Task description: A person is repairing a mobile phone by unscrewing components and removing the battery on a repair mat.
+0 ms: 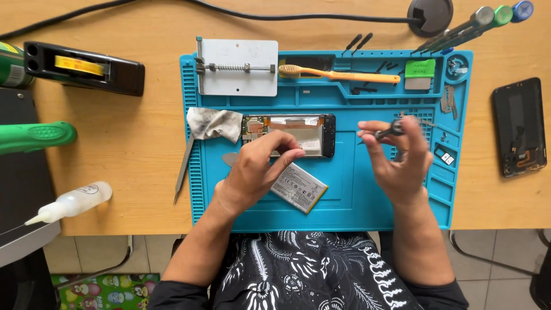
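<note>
An opened phone (298, 133) lies face down on the blue repair mat (356, 195), its circuit board and metal shield exposed. My left hand (258, 169) rests over its lower edge, fingertips touching the frame. A flat grey battery (299, 188) lies on the mat just below, partly under that hand. My right hand (399, 158) hovers to the right of the phone, pinching a small dark screwdriver (390, 131) between thumb and fingers.
A crumpled cloth (213, 123), metal tweezers (183, 169), a metal board clamp (238, 66), an orange brush (338, 74) and small parts sit on the mat. A phone back cover (519, 126), glue bottle (72, 202), black tool (83, 68) and screwdrivers (476, 26) lie on the wooden table.
</note>
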